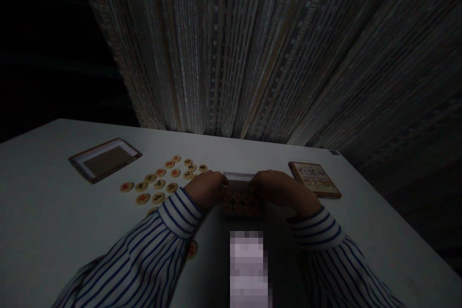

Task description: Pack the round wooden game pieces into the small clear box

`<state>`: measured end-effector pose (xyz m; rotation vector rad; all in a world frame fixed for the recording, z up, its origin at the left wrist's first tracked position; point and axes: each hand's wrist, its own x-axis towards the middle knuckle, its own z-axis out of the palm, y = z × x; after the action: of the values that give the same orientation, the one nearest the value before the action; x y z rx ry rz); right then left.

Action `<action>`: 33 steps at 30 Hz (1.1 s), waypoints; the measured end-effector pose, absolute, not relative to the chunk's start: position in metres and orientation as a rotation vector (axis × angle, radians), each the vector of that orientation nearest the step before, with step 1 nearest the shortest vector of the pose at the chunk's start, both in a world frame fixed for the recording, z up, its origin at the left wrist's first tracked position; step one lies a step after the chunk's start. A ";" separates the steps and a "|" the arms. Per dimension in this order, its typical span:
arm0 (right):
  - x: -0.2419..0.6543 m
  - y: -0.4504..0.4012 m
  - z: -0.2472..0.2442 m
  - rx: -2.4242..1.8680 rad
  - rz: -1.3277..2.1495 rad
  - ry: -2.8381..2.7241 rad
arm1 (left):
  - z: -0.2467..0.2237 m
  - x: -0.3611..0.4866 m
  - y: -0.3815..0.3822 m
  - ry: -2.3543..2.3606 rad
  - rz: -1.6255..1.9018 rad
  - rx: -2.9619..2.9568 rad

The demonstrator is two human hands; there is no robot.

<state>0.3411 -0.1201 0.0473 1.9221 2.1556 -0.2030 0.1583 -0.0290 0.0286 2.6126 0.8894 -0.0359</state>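
In front of me is a small open box with rows of round Chinese chess pieces in its near part and bare brown bottom beyond them. My left hand is at the box's left side, its fingers curled closed at the inner edge. Across from it, my right hand has its fingers bent together over the right side. The dim light hides whether either set of fingertips pinches a piece. Loose Chinese chess pieces, red- and black-marked, lie left of my left hand. One more piece shows beside my left sleeve.
A shallow open box lid or tray lies at the left of the white table. On the right is a flat case with a printed cover. A string curtain hangs behind the far edge. A blurred pale patch covers the lower middle.
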 end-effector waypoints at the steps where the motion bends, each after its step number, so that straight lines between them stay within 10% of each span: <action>1: 0.341 -0.120 0.048 1.922 -0.207 2.152 | 0.029 0.158 -0.029 0.889 -0.036 2.616; 33: 0.338 -0.121 0.052 1.899 -0.216 2.139 | 0.028 0.158 -0.029 0.884 -0.048 2.598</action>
<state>0.3380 -0.1214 0.0520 1.8993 2.1388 -0.2159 0.1580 -0.0287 0.0283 2.5980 0.8843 -0.0482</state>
